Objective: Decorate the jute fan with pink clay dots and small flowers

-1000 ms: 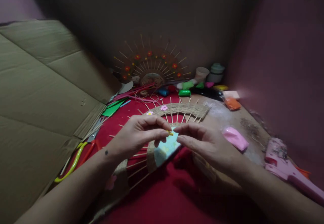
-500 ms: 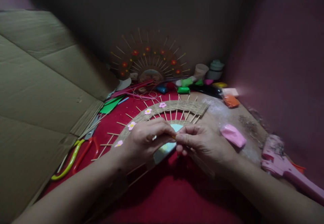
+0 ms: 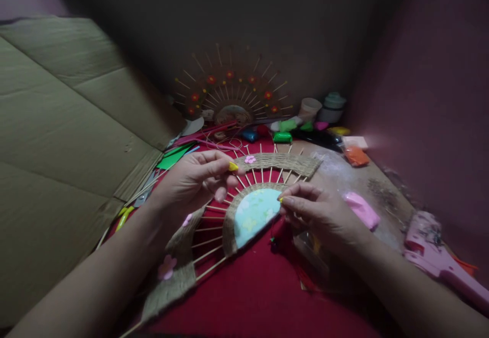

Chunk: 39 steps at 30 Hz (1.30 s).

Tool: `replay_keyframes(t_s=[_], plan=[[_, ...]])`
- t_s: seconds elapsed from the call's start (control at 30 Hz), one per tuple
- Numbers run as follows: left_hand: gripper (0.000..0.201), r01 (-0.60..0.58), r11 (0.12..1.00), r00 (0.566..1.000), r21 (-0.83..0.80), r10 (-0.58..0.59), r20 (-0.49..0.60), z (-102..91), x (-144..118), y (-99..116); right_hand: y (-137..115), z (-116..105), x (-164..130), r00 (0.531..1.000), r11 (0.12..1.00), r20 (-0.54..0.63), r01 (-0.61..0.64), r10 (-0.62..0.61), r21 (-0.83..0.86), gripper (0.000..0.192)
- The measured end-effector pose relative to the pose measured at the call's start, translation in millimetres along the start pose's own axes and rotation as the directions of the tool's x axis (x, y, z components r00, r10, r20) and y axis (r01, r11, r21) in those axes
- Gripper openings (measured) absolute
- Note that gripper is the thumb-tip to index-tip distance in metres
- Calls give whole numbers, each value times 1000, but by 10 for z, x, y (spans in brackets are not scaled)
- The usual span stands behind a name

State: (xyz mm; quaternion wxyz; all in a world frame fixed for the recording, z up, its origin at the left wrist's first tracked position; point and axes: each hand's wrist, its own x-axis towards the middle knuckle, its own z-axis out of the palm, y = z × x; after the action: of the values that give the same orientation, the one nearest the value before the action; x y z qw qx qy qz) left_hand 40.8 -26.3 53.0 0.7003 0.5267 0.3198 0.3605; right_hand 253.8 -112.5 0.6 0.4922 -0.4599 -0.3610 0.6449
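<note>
"What's between the fingers?"
"The left hand [image 3: 196, 177] pinches a soft-looking yellow lump [image 3: 233, 166]; the right hand [image 3: 315, 208] pinches a tiny yellow bit [image 3: 281, 200], apart from it."
"And below?"
"A half-round fan of straw-coloured weave and thin sticks [image 3: 280, 162], straight edge running near-left to far-right. The left fingertips are nearer its pink petalled flower [image 3: 250, 159], the right ones its pale-blue patterned half-disc [image 3: 254, 216]. Both hands reach in from the near side."

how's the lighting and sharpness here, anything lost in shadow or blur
In the head view, light looks strongest on the pale blue half-disc; also in the head view, the back wall is dark and the flowered fan before it dim and soft; in that head view the red cloth darkens below the right hand, whose yellow bit is too small to make out clearly.
</note>
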Motion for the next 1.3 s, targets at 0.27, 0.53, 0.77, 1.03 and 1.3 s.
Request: replay_keyframes(t_s=[0.27,0.53,0.77,1.03,1.3], plan=[[15,-138,989,975,-57,126,-182,-97,40,108,30,-4,-4,1000,997,-3,25,-25,78,18],[16,-160,986,976,39,164,-143,-152,33,97,31,-13,5,1000,995,1,-6,6,98,23],[6,-156,988,985,16,156,-79,-147,71,82,34,-10,14,999,993,33,23,-27,116,18],[10,-80,996,997,50,80,5,-107,42,39,32,3,38,997,984,-79,41,-28,171,21],[13,-53,996,994,71,46,98,-140,67,-3,60,-44,65,998,985,-40,60,-54,162,25]])
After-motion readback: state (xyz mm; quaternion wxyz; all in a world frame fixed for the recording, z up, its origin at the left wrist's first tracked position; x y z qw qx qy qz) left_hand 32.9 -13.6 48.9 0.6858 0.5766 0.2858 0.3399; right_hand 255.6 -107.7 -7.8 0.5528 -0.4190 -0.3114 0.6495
